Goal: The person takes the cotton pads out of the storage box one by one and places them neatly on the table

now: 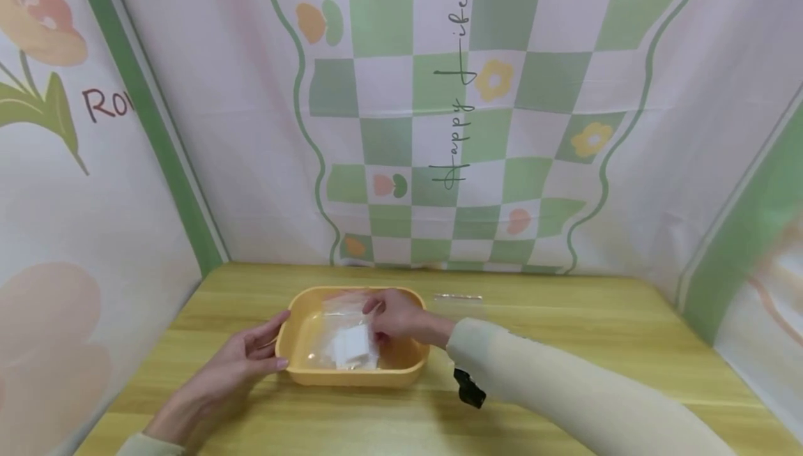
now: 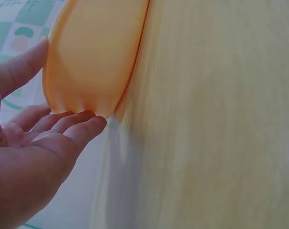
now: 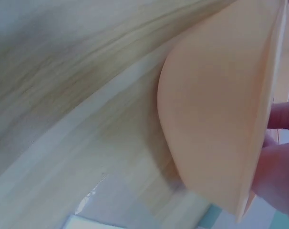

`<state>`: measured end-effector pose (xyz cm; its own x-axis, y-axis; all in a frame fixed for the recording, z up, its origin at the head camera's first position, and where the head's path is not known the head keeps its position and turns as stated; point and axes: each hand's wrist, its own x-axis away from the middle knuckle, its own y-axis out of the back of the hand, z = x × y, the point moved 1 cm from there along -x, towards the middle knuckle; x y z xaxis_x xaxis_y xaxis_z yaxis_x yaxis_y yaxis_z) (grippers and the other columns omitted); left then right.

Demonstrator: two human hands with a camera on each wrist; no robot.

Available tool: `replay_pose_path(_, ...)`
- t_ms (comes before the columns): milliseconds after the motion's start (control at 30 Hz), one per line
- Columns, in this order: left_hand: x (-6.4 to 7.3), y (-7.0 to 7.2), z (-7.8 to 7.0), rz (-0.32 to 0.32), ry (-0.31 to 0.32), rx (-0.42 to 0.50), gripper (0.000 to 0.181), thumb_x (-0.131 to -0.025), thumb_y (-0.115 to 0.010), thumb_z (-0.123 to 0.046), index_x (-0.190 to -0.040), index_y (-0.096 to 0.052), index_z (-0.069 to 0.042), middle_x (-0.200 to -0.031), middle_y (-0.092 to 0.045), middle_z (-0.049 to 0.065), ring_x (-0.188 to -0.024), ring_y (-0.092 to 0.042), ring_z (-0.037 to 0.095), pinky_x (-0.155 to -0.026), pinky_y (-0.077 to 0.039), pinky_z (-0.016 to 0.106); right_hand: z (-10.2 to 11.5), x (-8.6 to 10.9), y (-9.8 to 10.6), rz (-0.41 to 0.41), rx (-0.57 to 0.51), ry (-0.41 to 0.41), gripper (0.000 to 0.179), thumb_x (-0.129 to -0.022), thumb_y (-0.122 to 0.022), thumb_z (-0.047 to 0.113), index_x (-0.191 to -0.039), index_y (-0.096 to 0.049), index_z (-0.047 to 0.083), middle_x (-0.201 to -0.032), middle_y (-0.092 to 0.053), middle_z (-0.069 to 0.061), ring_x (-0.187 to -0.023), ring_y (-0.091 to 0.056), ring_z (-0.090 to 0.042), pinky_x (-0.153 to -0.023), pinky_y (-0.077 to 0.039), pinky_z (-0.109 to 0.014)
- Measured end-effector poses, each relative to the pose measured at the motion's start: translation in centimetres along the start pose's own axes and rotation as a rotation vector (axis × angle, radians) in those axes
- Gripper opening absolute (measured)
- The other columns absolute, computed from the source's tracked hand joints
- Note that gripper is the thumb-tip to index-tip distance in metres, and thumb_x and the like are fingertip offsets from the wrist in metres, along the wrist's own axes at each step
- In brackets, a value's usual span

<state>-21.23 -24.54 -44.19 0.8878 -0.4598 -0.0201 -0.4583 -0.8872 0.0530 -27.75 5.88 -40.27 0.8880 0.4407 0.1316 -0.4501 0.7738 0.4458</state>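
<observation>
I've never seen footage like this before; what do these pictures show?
There's no machine: these are a person's bare hands. The widest picture is from a head camera looking forward and down; the others from one on each wrist. On the wood-patterned table stands a yellow tub with clear packaging inside, something white showing through. To the tub's right lies something clear with a shiny edge. The left hand holds the tub's left end; the right hand reaches inside, at the packaging; its exact grip is hard to see.

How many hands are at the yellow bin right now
2: the left hand touches the left end of the bin, and the right hand is inside it.
</observation>
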Motion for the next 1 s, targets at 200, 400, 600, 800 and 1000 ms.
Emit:
replay_pose_path(200, 0.1, 0.0, 0.0, 0.000, 0.011, 0.001, 0.089, -0.097, -0.071, 0.000, -0.165, -0.012, 0.004, -0.168, -0.009, 0.031, -0.148, -0.028, 0.056, -0.109, -0.049, 0.032, 0.0, 0.0, 0.3, 0.038, -0.107, -0.027, 0.039, -0.088, -0.076, -0.006, -0.125, -0.063, -0.009, -0.090, -0.073, -0.013, -0.067, -0.065, -0.015, -0.064, -0.062, -0.030)
replay_pose_path(400, 0.0, 0.0, 0.0, 0.009, -0.004, 0.004, 0.088, -0.097, -0.069, 0.002, -0.164, -0.011, 0.006, -0.167, -0.008, 0.032, -0.147, -0.028, 0.057, -0.109, -0.049, 0.032, 0.1, 0.1, 0.1, 0.048, -0.135, -0.007, 0.045, -0.083, -0.082, -0.011, -0.125, -0.065, -0.010, -0.100, -0.076, -0.016, -0.072, -0.069, -0.014, -0.066, -0.063, -0.029)
replay_pose_path(600, 0.1, -0.1, -0.1, 0.004, -0.005, -0.002, 0.089, -0.097, -0.070, 0.001, -0.164, -0.012, 0.006, -0.168, -0.009, 0.031, -0.147, -0.029, 0.056, -0.109, -0.049, 0.032, -0.1, 0.3, 0.4, 0.051, -0.062, 0.019, 0.053, -0.081, -0.079, -0.014, -0.132, -0.064, -0.012, -0.106, -0.077, -0.019, -0.084, -0.073, -0.018, -0.066, -0.064, -0.028)
replay_pose_path(800, 0.1, -0.2, -0.1, 0.002, -0.010, 0.000, 0.089, -0.096, -0.070, 0.003, -0.164, -0.012, 0.006, -0.167, -0.009, 0.032, -0.146, -0.029, 0.057, -0.108, -0.049, 0.032, 0.1, 0.8, 1.4, 0.026, 0.093, 0.098, 0.051, -0.076, -0.083, -0.012, -0.125, -0.068, -0.015, -0.105, -0.077, -0.020, -0.094, -0.075, -0.023, -0.067, -0.065, -0.028)
replay_pose_path(1000, 0.1, -0.2, 0.0, -0.006, 0.004, -0.008, 0.089, -0.096, -0.070, 0.002, -0.164, -0.013, 0.006, -0.168, -0.009, 0.031, -0.146, -0.030, 0.056, -0.108, -0.050, 0.032, 0.6, 1.3, 2.1, -0.003, 0.301, 0.190, 0.044, -0.072, -0.086, -0.010, -0.113, -0.071, -0.015, -0.081, -0.075, -0.011, -0.069, -0.070, -0.014, -0.064, -0.061, -0.022)
